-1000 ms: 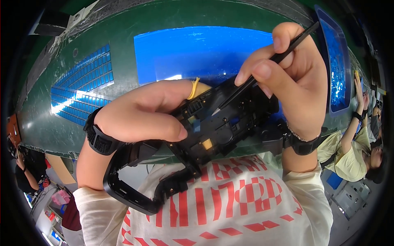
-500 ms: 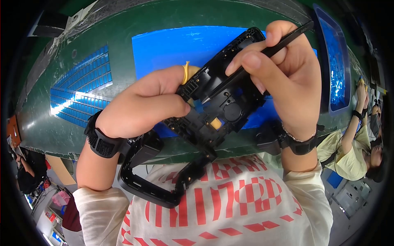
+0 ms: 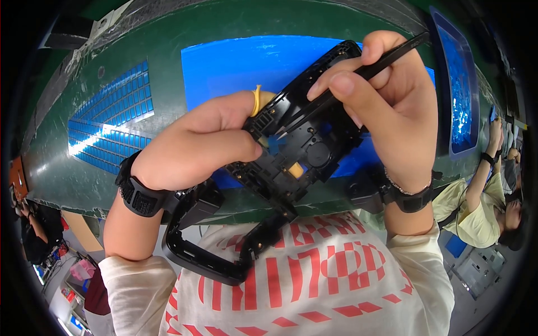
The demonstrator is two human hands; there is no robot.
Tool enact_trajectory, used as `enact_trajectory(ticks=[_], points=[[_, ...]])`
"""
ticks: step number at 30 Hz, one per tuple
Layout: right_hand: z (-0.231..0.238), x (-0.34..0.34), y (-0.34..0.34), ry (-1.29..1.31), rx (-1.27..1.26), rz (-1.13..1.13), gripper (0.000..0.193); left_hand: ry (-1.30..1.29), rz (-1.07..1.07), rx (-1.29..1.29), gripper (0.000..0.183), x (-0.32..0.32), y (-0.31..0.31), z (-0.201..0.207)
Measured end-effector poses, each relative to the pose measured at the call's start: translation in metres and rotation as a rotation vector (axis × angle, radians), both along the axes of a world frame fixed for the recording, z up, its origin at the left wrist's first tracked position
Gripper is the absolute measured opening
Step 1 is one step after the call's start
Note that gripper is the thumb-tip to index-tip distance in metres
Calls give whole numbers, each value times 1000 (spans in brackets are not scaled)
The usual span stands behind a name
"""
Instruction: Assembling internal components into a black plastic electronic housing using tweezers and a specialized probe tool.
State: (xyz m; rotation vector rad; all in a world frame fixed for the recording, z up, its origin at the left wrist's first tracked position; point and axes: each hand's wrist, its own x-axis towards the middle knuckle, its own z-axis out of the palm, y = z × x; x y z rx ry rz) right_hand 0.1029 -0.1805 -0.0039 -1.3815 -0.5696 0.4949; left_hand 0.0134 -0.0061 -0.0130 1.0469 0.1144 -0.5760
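Observation:
My left hand point(image 3: 207, 134) grips the left edge of a black plastic housing point(image 3: 305, 131), its thumb on the inner face and a yellow band point(image 3: 256, 101) around one finger. The housing is tilted, with a long angular handle-like frame point(image 3: 207, 269) reaching toward my shirt. Between thumb and fingers, my right hand point(image 3: 395, 95) pinches black tweezers point(image 3: 386, 59). Their pale tips are at a small blue piece point(image 3: 274, 144) inside the housing; whether they grip it I cannot tell. A tan rectangular pad point(image 3: 295, 170) sits lower in the housing.
A bright blue mat point(image 3: 224, 64) lies under the work on the green table point(image 3: 162, 33). Sheets of small blue pieces point(image 3: 115, 112) are at left. A blue tray point(image 3: 476, 84) of shiny blue pieces stands at right. Another person point(image 3: 476, 207) sits beyond it.
The tweezer tips have shifted very slightly, and more of the small blue piece shows beside them. The housing has tilted a little. Both hands keep their grips.

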Motion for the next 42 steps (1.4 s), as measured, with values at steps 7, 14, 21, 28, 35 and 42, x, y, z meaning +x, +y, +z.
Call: enact_trajectory(ticks=[7,14,21,28,35,42], points=[[0,3,-1,6,39,9,20,2,-30,39,45,3,1,4],[30,6,-26,-130,21,-119,20,-40,-90,100,43,7,-4,10],[48,67,-175,-415,-47,-716,11,-89,-83,64,47,0,-2,10],[5,73,-254,-361,-289,-956,19,-163,-166,-41,82,5,-2,10],[-3,65,-257,-374,-359,-974,24,-227,-92,22,88,-3,-8,20],[-5,40,-274,-308,-273,-920,22,-254,244,425,77,13,11,79]])
